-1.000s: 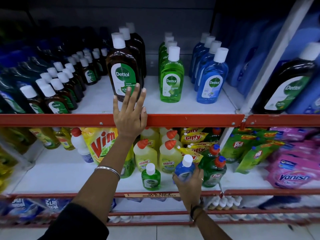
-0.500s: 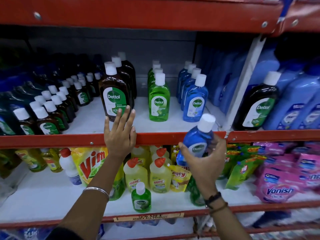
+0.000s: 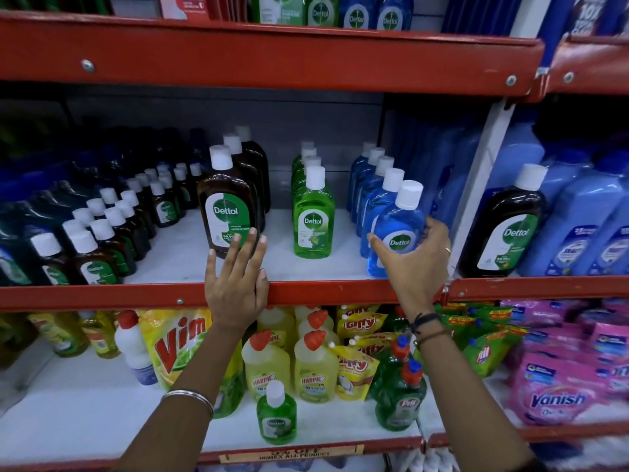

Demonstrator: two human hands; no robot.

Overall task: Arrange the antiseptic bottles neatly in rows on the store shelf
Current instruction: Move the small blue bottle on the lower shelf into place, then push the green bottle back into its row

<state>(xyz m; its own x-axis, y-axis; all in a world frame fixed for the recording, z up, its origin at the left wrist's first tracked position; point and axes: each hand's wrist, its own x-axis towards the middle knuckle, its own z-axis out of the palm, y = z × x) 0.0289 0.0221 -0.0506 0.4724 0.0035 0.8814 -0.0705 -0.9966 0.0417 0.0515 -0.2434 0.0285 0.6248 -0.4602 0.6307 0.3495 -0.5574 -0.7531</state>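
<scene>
Setting the small blue bottle [image 3: 396,233] at the front of the blue row [image 3: 372,185], your right hand [image 3: 413,264] is wrapped around it from the right, its base low at the red shelf lip [image 3: 306,292]. Your left hand [image 3: 235,281] rests flat and empty on that lip, fingertips against the brown bottle [image 3: 226,212]. Left of the blue row, the green row [image 3: 311,206] looks tidy; the small green bottle [image 3: 276,417] below the lip probably still needs shelving.

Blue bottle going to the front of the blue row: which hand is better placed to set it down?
Right. The right hand already grips the blue bottle, tilted, just ahead of the blue row. The left hand lies flat on the shelf edge by the brown bottle, holding nothing.
</scene>
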